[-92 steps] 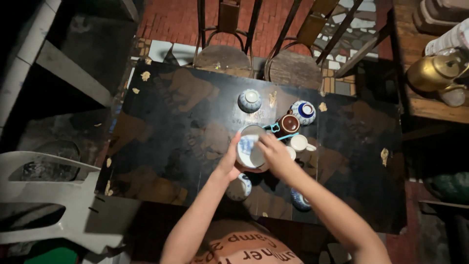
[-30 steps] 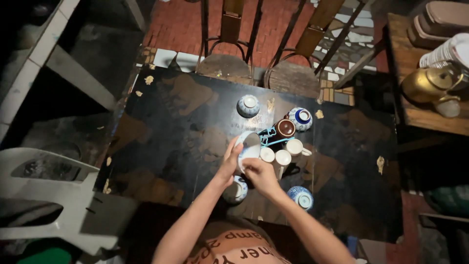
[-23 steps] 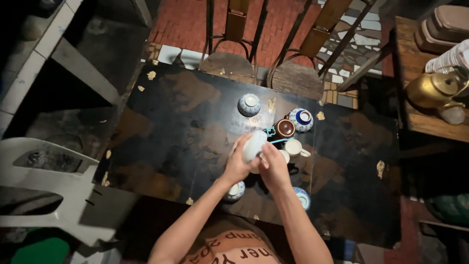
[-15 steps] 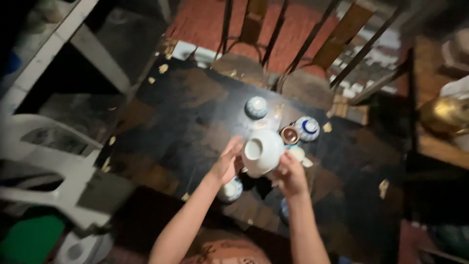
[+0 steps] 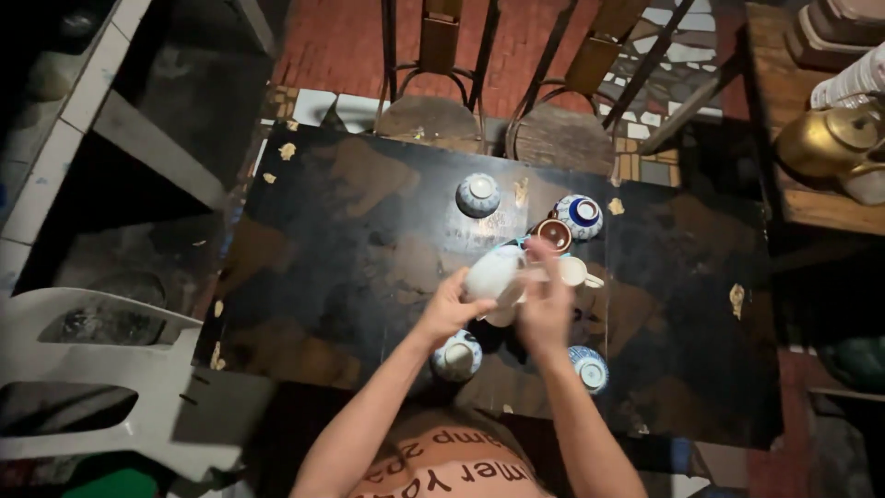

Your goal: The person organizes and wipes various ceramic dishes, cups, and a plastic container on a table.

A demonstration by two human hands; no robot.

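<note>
White porcelain bowl [image 5: 491, 274]: held above the middle of the black table [image 5: 350, 231], tilted, outer wall toward the camera. Left hand [image 5: 450, 309] grips it from the near-left side, fingers curled round the wall. Right hand [image 5: 546, 300] is against the bowl's right side, motion-blurred; fingers look spread and loosely open, and I cannot tell whether they grip.

Just beyond the bowl: a brown cup [image 5: 554, 234], and beside that a blue-and-white bowl with a dark blue inside [image 5: 578, 215]. A small white cup [image 5: 575, 271] sits just right of the held bowl, partly behind the right hand's fingers. Farther back, apart from the group, an upturned blue-and-white bowl [image 5: 478, 194].

Near table edge: one blue-and-white cup [image 5: 457, 356] under the left wrist, another [image 5: 587, 368] right of the right forearm.

Beyond the table: two wood-seated metal chairs [image 5: 430, 115]. Left: white plastic chair [image 5: 92, 369]. Upper right: brass kettle [image 5: 823, 143] on a wooden shelf.
</note>
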